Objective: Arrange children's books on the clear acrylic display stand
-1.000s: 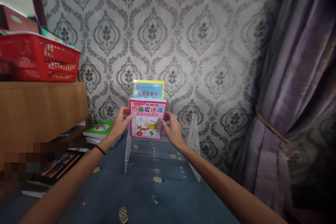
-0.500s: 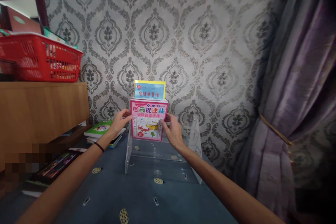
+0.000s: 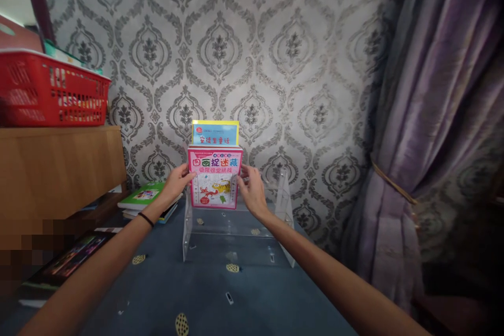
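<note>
A pink children's book (image 3: pixel 214 181) stands upright on the clear acrylic rack (image 3: pixel 236 244), its cover facing me. My left hand (image 3: pixel 177 185) grips the book's left edge, thumb at the front and fingers partly hidden behind. On the opposite edge, my right hand (image 3: pixel 252 189) holds it the same way, thumb against the cover. Behind rises a blue book with a yellow border (image 3: pixel 216 133), only its top part showing. At least one more book edge shows just behind the pink one.
Left of the rack lies a stack of books with a green one (image 3: pixel 142 196) on top. A red basket (image 3: pixel 79 97) sits on the wooden cabinet (image 3: pixel 59 168). A dark-covered item (image 3: pixel 74 260) lies near my left forearm. A purple curtain (image 3: pixel 397 210) hangs at right.
The view has turned slightly right, so everything sits further left. Both hands stay on the edges of the pink book, which looks nearly unmoved on the rack.
</note>
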The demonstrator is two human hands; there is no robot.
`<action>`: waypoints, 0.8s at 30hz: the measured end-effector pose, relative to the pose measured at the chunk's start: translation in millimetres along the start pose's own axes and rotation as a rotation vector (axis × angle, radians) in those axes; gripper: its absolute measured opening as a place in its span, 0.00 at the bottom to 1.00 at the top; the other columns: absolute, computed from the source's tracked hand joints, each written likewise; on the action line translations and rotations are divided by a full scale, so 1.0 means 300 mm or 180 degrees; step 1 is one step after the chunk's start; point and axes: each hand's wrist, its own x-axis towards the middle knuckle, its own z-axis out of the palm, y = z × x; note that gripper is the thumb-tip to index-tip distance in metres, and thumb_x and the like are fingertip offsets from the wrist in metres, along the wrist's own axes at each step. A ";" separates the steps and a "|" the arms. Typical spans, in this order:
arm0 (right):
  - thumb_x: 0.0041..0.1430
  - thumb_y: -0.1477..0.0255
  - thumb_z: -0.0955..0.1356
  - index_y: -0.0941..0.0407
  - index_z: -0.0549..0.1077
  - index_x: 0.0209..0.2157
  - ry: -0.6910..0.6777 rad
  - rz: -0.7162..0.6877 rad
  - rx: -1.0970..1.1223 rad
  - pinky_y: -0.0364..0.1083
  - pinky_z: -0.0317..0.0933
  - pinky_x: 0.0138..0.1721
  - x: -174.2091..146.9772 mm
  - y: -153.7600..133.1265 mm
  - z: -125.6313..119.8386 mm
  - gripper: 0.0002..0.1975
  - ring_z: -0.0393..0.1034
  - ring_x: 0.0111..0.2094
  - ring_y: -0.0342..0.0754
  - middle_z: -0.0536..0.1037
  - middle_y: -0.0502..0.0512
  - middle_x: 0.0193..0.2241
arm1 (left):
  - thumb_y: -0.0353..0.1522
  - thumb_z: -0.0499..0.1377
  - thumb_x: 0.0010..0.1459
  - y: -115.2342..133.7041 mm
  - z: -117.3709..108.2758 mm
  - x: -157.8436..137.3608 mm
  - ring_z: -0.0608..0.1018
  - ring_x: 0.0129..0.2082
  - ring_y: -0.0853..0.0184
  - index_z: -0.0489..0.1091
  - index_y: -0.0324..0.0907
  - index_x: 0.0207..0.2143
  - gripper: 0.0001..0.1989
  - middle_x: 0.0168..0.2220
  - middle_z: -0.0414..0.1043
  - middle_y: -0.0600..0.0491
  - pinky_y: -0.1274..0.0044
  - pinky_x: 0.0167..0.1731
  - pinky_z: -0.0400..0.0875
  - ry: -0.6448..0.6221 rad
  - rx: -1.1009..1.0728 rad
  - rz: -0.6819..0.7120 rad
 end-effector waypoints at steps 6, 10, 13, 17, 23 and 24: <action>0.59 0.67 0.64 0.55 0.70 0.48 -0.0080 0.0066 0.0149 0.55 0.69 0.42 0.039 0.014 -0.019 0.16 0.73 0.40 0.55 0.77 0.61 0.41 | 0.47 0.66 0.42 -0.009 0.026 0.020 0.79 0.34 0.60 0.71 0.40 0.35 0.23 0.37 0.80 0.48 0.74 0.27 0.74 0.0145 0.0029 -0.0027; 0.60 0.65 0.65 0.54 0.69 0.48 -0.0240 0.0121 0.0276 0.54 0.70 0.40 0.059 0.047 -0.043 0.16 0.74 0.43 0.55 0.79 0.61 0.43 | 0.47 0.66 0.43 -0.014 0.050 0.036 0.77 0.31 0.64 0.70 0.40 0.32 0.21 0.32 0.78 0.51 0.76 0.25 0.73 0.0182 0.0119 0.0091; 0.59 0.64 0.65 0.54 0.70 0.45 -0.0282 0.0151 0.0168 0.56 0.69 0.42 0.070 0.079 -0.066 0.14 0.74 0.41 0.56 0.80 0.60 0.41 | 0.46 0.65 0.44 -0.008 0.074 0.046 0.76 0.30 0.64 0.69 0.41 0.30 0.19 0.29 0.76 0.53 0.76 0.25 0.73 0.0076 0.0111 0.0137; 0.59 0.66 0.64 0.55 0.70 0.43 -0.0233 0.0169 0.0110 0.56 0.70 0.43 0.081 0.123 -0.095 0.12 0.74 0.40 0.55 0.79 0.59 0.40 | 0.44 0.65 0.44 0.005 0.122 0.059 0.74 0.27 0.67 0.66 0.42 0.27 0.17 0.27 0.72 0.55 0.76 0.25 0.74 0.0016 0.0160 0.0172; 0.58 0.67 0.65 0.53 0.69 0.45 -0.0118 0.0327 0.0071 0.51 0.72 0.33 0.106 0.180 -0.169 0.13 0.73 0.36 0.52 0.78 0.56 0.37 | 0.41 0.65 0.45 0.037 0.234 0.078 0.73 0.26 0.68 0.64 0.42 0.25 0.15 0.25 0.69 0.56 0.76 0.24 0.75 -0.0075 -0.0032 0.0050; 0.58 0.68 0.65 0.53 0.69 0.44 -0.0103 0.0342 0.0063 0.51 0.72 0.32 0.110 0.190 -0.186 0.12 0.73 0.36 0.52 0.78 0.56 0.37 | 0.40 0.65 0.46 0.044 0.256 0.081 0.73 0.26 0.68 0.64 0.42 0.25 0.15 0.25 0.69 0.56 0.76 0.25 0.75 -0.0116 -0.0075 0.0052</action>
